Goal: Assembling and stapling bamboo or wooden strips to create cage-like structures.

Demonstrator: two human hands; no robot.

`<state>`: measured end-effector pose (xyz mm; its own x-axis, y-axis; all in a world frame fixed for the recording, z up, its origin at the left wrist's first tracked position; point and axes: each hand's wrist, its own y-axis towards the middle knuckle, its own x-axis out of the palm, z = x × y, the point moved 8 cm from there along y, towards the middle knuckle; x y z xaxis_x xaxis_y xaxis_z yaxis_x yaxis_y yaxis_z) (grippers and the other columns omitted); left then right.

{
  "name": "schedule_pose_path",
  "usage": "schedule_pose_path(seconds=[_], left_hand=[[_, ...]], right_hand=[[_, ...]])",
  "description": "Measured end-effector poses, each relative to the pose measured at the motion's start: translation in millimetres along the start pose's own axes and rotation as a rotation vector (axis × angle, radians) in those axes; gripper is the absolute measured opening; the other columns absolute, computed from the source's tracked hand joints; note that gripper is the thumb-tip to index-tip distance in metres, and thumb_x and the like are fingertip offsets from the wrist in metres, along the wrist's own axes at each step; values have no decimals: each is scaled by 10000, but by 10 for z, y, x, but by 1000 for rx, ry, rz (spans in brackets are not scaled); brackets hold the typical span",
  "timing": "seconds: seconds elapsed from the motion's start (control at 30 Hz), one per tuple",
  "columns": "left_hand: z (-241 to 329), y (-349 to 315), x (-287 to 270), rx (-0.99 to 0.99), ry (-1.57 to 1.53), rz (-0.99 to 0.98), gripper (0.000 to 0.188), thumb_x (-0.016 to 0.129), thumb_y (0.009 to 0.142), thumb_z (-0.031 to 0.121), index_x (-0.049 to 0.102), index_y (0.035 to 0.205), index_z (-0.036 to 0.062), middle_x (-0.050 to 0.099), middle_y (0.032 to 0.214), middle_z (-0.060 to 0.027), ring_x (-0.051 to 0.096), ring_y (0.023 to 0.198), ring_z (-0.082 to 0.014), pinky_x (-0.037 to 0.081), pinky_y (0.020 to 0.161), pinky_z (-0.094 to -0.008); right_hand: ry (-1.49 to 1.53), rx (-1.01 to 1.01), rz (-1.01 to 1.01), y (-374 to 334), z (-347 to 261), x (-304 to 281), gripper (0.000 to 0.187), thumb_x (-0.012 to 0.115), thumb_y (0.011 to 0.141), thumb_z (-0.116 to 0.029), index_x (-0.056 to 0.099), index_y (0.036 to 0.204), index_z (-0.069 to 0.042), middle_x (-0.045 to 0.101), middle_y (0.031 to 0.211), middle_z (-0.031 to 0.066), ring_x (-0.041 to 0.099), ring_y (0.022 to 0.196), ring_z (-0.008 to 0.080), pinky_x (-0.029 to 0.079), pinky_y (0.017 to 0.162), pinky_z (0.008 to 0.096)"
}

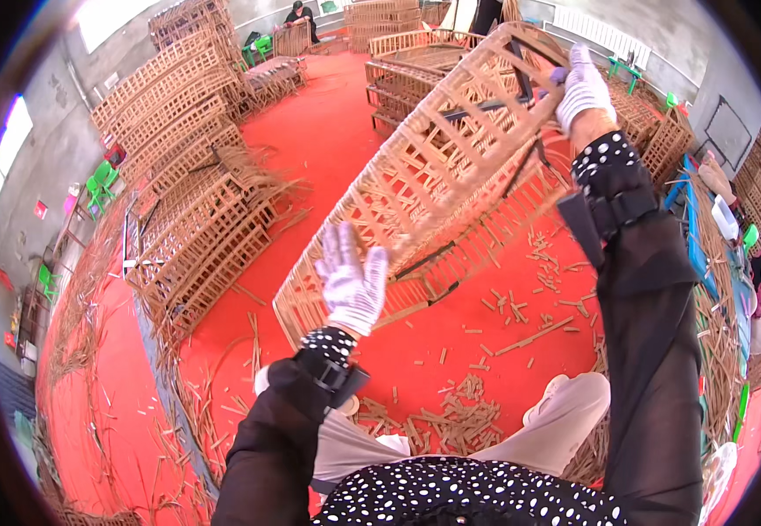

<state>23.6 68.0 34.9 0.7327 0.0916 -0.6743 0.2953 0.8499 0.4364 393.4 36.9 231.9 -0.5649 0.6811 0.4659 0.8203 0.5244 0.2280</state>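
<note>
A long tan woven rattan basket (407,167) with an openwork lattice side and a dark inner frame is tilted in front of me, its upper end toward the far right. My right hand (586,89), in a white and purple glove, grips that upper end at the rim. My left hand (352,279), gloved alike, lies against the lower left part with its fingers spread. Part of the basket's inside is hidden behind the near lattice side.
Stacked woven baskets (205,237) stand to the left, and more baskets (398,88) behind. Short cut strips (459,416) litter the red floor (310,131) by my feet. Green chairs (100,184) line the left wall. A person (300,16) sits at the back. A blue rack (700,232) is at right.
</note>
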Motion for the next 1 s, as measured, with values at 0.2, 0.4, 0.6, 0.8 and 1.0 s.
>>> schedule_pose_path(seconds=[0.2, 0.4, 0.6, 0.8, 1.0], left_hand=[[997, -1209, 396, 251, -349, -160, 781, 422, 871, 412, 6, 1359, -34, -27, 1420, -239, -43, 1302, -410, -51, 1040, -461], [1860, -1911, 774, 615, -739, -1197, 485, 499, 869, 260, 378, 1283, 38, 469, 1246, -132, 444, 1149, -241, 347, 958, -346], [643, -67, -114, 266, -614, 171, 359, 654, 688, -20, 535, 1022, 38, 574, 946, -110, 577, 831, -184, 478, 688, -260], [815, 551, -345, 643, 13, 131, 392, 686, 609, 164, 575, 979, 97, 574, 986, -104, 545, 938, -305, 461, 786, -372], [915, 541, -232, 489, 148, -352, 153, 607, 680, 167, 619, 773, 46, 599, 718, -132, 599, 693, -298, 474, 628, -374]], right_hand=[[-239, 84, -104, -17, -47, -51, 376, 467, 839, -481, 523, 849, -110, 486, 577, 41, 421, 397, 213, 400, 398, 356], [-424, 42, -88, -251, -102, -144, 503, 547, 726, -613, 500, 659, -117, 410, 479, 9, 351, 338, 133, 296, 333, 285], [-146, -114, -93, -488, -304, -462, 380, 638, 737, -485, 532, 668, -127, 501, 531, 0, 444, 367, 89, 341, 321, 234], [-245, 28, -54, -842, -416, -1067, 476, 522, 773, -578, 499, 605, -134, 418, 418, -1, 393, 308, 121, 301, 292, 228], [-177, 87, -71, -1089, -470, -1345, 466, 567, 762, -548, 535, 624, -104, 469, 476, 7, 432, 361, 108, 339, 339, 216]])
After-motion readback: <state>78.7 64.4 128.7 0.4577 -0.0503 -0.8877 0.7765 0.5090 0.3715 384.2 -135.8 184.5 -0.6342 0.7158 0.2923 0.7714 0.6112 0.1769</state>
